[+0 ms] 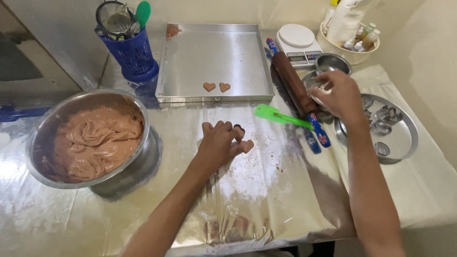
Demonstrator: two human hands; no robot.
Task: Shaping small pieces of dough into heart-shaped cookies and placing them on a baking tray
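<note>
Head view: 2 heart cookies (216, 87) on tray (190, 57); left grip (220, 143) pinching 1 dough heart (246, 145).

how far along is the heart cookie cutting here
Done: two heart cutouts lie on the steel tray, which is otherwise mostly bare. In hand: the left hand grips another dough heart; the right hand reaches beside the rolling pin. Left: the bowl of brown dough looks nearly full.

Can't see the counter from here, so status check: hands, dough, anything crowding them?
Left hand on heart-shaped dough piece. Right hand at small metal bowl. Rolling pin and green spatula lie between hands.
</note>
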